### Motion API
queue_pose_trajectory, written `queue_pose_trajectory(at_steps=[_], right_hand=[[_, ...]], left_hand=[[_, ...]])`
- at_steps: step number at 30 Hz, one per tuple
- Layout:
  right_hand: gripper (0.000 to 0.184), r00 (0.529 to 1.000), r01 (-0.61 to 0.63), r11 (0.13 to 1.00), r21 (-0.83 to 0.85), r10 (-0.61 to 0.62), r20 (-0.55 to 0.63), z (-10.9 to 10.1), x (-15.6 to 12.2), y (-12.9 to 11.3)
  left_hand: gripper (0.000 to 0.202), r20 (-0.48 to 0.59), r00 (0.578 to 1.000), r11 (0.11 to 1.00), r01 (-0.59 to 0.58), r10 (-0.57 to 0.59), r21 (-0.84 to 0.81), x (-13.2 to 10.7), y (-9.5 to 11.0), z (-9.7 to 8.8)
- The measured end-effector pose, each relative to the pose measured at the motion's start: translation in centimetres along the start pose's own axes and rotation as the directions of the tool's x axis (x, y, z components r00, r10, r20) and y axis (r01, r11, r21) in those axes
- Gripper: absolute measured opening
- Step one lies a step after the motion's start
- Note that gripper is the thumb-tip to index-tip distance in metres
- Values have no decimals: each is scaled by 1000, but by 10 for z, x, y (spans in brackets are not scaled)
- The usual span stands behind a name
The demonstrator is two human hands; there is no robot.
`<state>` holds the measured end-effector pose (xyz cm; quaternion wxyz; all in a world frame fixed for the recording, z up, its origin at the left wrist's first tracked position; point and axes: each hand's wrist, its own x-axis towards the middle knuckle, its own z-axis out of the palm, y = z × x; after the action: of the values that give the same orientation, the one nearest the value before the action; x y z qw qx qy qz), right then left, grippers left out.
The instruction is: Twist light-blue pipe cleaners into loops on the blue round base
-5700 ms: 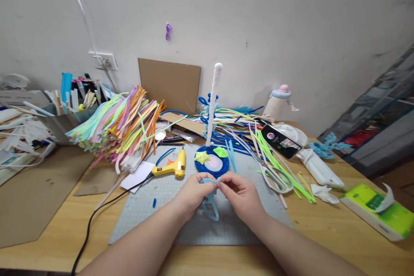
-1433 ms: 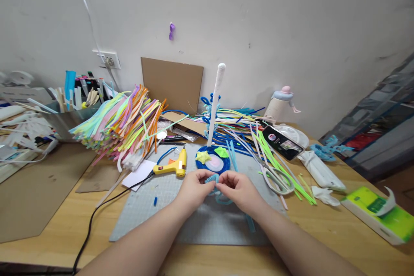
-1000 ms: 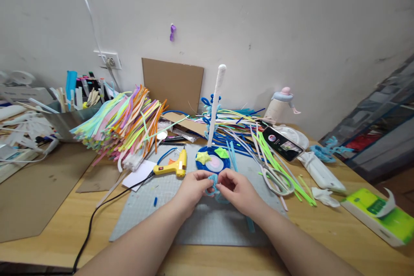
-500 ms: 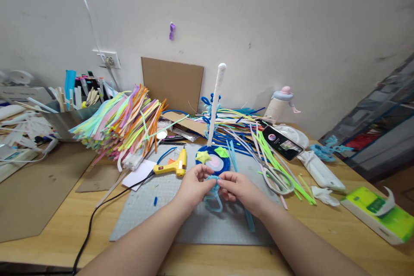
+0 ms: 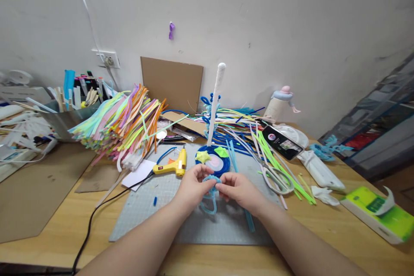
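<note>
My left hand (image 5: 193, 187) and my right hand (image 5: 239, 188) meet over the grey cutting mat (image 5: 168, 211), both pinched on a light blue pipe cleaner (image 5: 208, 198). Its upper part is coiled between my fingertips and a loop hangs down below them. Just beyond my hands stands a round blue base (image 5: 212, 160) with a yellow star, a green shape and a pale disc on it. A tall white fuzzy post (image 5: 215, 99) rises from that base. Another light blue pipe cleaner piece (image 5: 249, 220) lies on the mat under my right wrist.
A yellow glue gun (image 5: 170, 166) with a black cord lies left of the base. A big bundle of coloured pipe cleaners (image 5: 119, 125) sits at the left, loose ones and scissors (image 5: 274, 177) at the right. A phone (image 5: 280, 141), a green tissue pack (image 5: 375, 211) and a cardboard sheet (image 5: 171, 84) stand around.
Both hands stay together at the same spot, turning the light blue pipe cleaner. Its hanging loop has swung from right of centre back down below my fingers.
</note>
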<state>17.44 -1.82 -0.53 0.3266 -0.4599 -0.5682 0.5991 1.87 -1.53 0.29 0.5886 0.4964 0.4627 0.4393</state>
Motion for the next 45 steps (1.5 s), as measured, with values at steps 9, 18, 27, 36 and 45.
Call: queue_pose_trajectory(at_steps=[9, 18, 27, 36, 45], right_hand=[[28, 999, 38, 998, 50, -39, 20, 4, -1, -3], [25, 958, 219, 976, 18, -212, -192, -1, -2, -5], [35, 1000, 21, 868, 496, -24, 1, 5, -5, -7], [23, 992, 47, 936, 349, -4, -123, 5, -3, -2], [22, 988, 92, 982, 167, -70, -137, 6, -4, -1]], left_hand=[[26, -31, 998, 996, -48, 46, -77, 1, 5, -2], [20, 59, 983, 984, -173, 171, 31, -2, 7, -2], [12, 204, 700, 420, -607, 684, 675, -11, 3, -8], [16, 165, 805, 622, -554, 570, 553, -11, 3, -3], [29, 87, 995, 997, 58, -54, -43, 0, 0, -1]])
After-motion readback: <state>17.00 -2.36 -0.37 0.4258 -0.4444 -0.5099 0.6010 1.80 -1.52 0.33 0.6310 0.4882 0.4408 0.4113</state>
